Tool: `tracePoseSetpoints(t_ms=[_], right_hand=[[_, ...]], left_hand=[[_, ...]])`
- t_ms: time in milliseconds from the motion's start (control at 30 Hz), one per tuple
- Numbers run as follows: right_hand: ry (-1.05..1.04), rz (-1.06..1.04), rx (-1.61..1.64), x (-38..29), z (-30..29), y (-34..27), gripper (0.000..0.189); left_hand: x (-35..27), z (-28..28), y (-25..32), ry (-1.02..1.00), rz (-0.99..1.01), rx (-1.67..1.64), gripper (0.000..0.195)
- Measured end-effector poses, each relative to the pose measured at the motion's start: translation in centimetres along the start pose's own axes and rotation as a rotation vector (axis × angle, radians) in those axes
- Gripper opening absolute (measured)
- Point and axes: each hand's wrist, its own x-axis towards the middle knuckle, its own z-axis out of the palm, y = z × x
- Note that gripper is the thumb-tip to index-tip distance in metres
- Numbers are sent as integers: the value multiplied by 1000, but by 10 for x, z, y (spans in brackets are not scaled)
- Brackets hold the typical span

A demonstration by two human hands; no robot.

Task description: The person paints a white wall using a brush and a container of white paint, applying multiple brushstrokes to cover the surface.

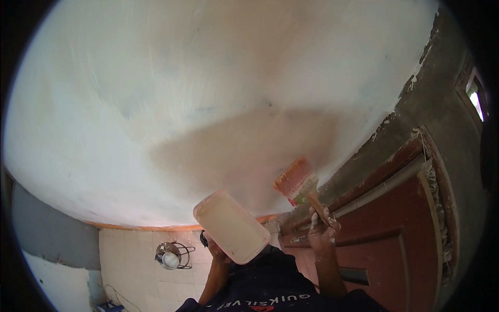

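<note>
Below the broad whitish wall (156, 97), my left hand (218, 249) grips a rectangular plastic tub (232, 226) by its lower left side; a pale liquid fills much of the tub. To the right, my right hand (323, 232), spotted with white, is closed around the wooden handle of a wide paintbrush (298, 179). The brush's bristles point up and left and look orange-pink, with whitish residue near the ferrule. A gap separates the brush from the tub. Whether the bristles touch the wall cannot be told.
On the tiled floor (136, 269) at lower left stands a stool (185, 255) with a white container (170, 260) on it. A blue object (110, 307) with a cable lies at the bottom left. To the right are a reddish door (382, 218), its frame and bare grey wall (432, 105).
</note>
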Motion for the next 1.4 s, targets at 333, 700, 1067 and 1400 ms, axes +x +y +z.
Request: tracePoseSetpoints(t_ms=[333, 700, 1067, 1400], right_hand=[[-49, 50, 265, 19, 34, 20, 30], [122, -55, -298, 53, 25, 67, 25], [-122, -927, -1329, 81, -8, 91, 24], [-88, -773, -1944, 54, -42, 57, 30]], left_hand=[[-5, -17, 8, 45, 30, -11, 57], [-3, -7, 19, -5, 60, 96, 50], [-2, -17, 22, 4, 48, 127, 50], [-4, -24, 27, 0, 67, 144, 50]])
